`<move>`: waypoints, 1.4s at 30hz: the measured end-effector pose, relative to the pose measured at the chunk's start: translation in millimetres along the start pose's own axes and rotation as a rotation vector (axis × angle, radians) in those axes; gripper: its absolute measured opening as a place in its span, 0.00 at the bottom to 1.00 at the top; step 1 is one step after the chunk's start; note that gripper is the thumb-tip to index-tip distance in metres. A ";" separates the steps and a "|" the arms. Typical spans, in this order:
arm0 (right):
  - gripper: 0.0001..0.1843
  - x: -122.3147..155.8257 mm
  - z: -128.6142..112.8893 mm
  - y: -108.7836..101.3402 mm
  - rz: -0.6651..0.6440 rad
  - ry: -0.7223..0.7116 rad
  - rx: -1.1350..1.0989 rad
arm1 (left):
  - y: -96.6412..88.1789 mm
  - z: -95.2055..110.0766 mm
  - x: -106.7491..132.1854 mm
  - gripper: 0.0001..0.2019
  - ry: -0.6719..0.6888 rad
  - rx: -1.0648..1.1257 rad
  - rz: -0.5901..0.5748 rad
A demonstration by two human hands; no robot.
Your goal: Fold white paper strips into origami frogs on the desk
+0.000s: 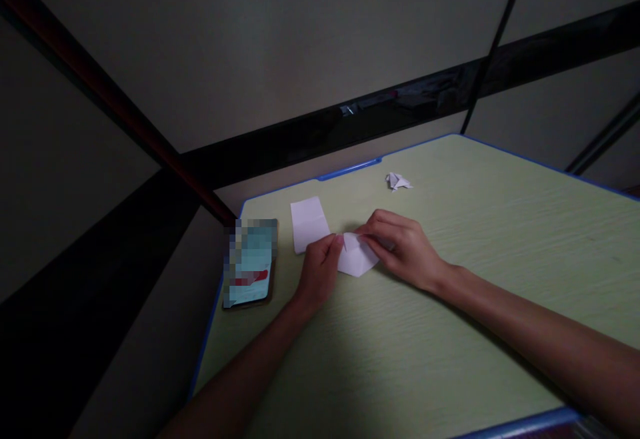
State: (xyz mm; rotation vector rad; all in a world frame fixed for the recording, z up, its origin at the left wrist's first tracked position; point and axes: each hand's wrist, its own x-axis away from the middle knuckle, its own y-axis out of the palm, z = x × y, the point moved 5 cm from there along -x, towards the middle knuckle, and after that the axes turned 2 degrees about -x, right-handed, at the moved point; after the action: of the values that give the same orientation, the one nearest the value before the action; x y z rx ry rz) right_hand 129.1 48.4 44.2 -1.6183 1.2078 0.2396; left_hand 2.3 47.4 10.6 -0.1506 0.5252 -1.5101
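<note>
A white folded sheet of paper (pixel 358 262), with creases and a pointed lower edge, is held between both hands just over the table. My left hand (pixel 321 267) pinches its left upper corner, thumb on top. On the other side, my right hand (pixel 397 246) grips the upper right edge between thumb and fingers. Part of the paper is hidden behind the fingers. Close beyond my left hand lies a stack or sheet of white paper (pixel 309 222), flat on the table. Farther back rests a small folded paper figure (pixel 398 181).
A phone (pixel 251 266) with a lit, partly blurred screen lies at the table's left edge. The light green table (pixel 500 239) has a blue rim and a blue strip (pixel 350 169) at the back. Behind it stand dark-banded panels (pixel 325 39).
</note>
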 end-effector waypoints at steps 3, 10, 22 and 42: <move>0.09 0.0 -1.6 0.6 0.014 -0.012 0.020 | 0.2 0.1 -0.5 0.14 0.002 0.004 0.003; 0.09 -0.6 -1.9 2.8 0.014 -0.038 0.029 | 1.4 1.6 0.2 0.14 0.028 0.020 -0.008; 0.09 -1.6 -4.8 1.7 0.063 -0.055 0.076 | 7.7 5.6 2.2 0.14 0.010 0.065 -0.096; 0.12 1.5 -14.2 7.0 -0.073 -0.265 0.097 | 5.2 -3.1 -4.6 0.10 -0.031 0.200 -0.082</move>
State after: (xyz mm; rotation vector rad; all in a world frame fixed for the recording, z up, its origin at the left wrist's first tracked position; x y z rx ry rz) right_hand 118.6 36.4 44.9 -1.4912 0.9424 0.3330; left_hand 5.9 53.0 6.8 -0.0403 0.3442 -1.6283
